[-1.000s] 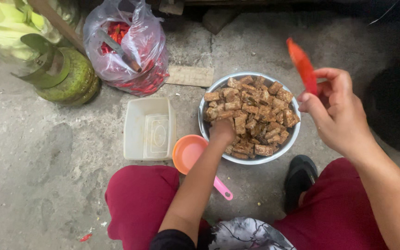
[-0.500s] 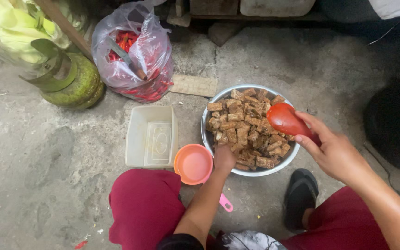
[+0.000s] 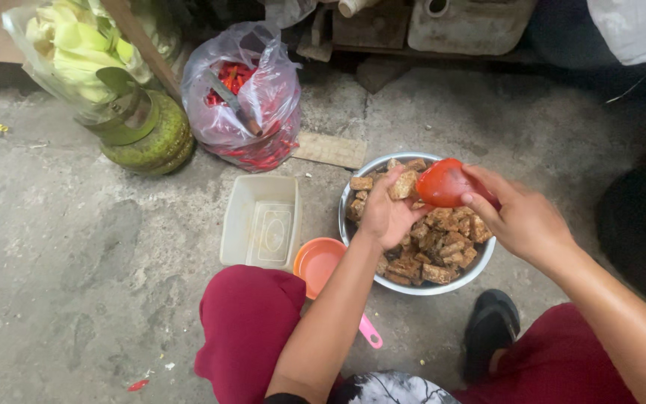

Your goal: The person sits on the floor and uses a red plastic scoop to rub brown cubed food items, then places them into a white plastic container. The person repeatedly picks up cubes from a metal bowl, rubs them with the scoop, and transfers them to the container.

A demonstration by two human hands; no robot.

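Observation:
A metal bowl [image 3: 413, 286] full of brown fried cubes [image 3: 443, 247] sits on the concrete floor in front of my knees. My left hand [image 3: 384, 217] is raised over the bowl's left side and grips one brown cube [image 3: 404, 184] between the fingers. My right hand [image 3: 521, 217] holds a small red plastic bag [image 3: 443, 183] right next to that cube, above the bowl.
An empty translucent white tub [image 3: 261, 221] and an orange scoop with a pink handle [image 3: 317, 262] lie left of the bowl. Behind stand a plastic bag of red chillies [image 3: 242, 101], a green gas cylinder [image 3: 147, 135] and a bag of yellow-green leaves [image 3: 76, 49]. A black sandal [image 3: 491, 329] rests by my right leg.
My left hand has lifted out of the bowl with a brown cube. My right hand came down from the upper right and brought the red bag to the cube.

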